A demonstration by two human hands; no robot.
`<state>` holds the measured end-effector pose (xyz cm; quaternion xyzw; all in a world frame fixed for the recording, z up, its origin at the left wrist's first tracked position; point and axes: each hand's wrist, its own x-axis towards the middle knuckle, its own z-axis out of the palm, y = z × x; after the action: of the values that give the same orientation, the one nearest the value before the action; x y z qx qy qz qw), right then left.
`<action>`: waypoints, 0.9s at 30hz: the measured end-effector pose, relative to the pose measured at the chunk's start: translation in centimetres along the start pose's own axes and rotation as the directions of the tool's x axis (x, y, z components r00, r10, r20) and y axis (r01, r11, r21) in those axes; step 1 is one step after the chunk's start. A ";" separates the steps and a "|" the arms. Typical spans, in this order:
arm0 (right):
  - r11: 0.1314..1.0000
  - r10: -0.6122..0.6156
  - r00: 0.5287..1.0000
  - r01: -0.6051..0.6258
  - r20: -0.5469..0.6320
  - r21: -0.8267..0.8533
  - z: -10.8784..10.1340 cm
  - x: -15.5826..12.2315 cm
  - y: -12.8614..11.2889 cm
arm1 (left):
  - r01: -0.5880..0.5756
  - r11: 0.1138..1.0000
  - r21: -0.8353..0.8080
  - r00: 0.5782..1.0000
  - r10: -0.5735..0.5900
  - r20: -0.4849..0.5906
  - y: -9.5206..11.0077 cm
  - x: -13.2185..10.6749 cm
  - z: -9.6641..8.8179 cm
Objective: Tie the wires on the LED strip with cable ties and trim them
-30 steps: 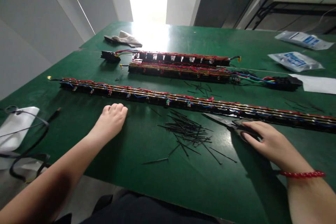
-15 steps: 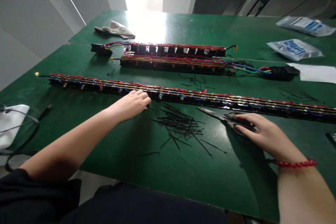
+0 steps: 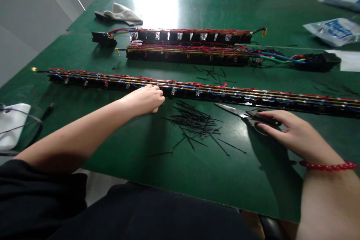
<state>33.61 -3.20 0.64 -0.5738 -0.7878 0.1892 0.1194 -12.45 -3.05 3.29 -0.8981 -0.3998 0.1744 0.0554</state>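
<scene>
A long black wired strip point(image 3: 213, 93) with red, blue and yellow wires lies across the green table point(image 3: 197, 180). My left hand point(image 3: 146, 100) rests curled against its near side, fingers closed at a loose black cable tie by the strip. A pile of black cable ties point(image 3: 194, 123) lies just right of that hand. My right hand point(image 3: 292, 135), with a red bead bracelet at the wrist, lies flat over the handles of the scissors point(image 3: 247, 115), whose blades point left.
Two shorter wired strips point(image 3: 188, 47) lie side by side further back, with a black connector point(image 3: 317, 61) at their right end. A cloth point(image 3: 123, 13) sits at the far left. Plastic bags point(image 3: 334, 28) and a white sheet are at the far right. Black cable and a white bag hang off the left edge.
My left hand has moved right and forward along the table to the long strip's near side. My right hand stays on the scissors. The camera has tilted down.
</scene>
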 end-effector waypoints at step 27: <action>0.994 -0.087 0.987 0.096 -0.132 0.059 0.8 -0.4 3.2 | 0.738 0.388 -0.552 0.627 -0.697 0.348 -21.9 -2.6 6.1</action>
<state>36.16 -2.81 -1.45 -0.5439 -0.7975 0.1714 0.1973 -31.53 9.54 3.52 -0.5896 -0.7820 0.0089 -0.2019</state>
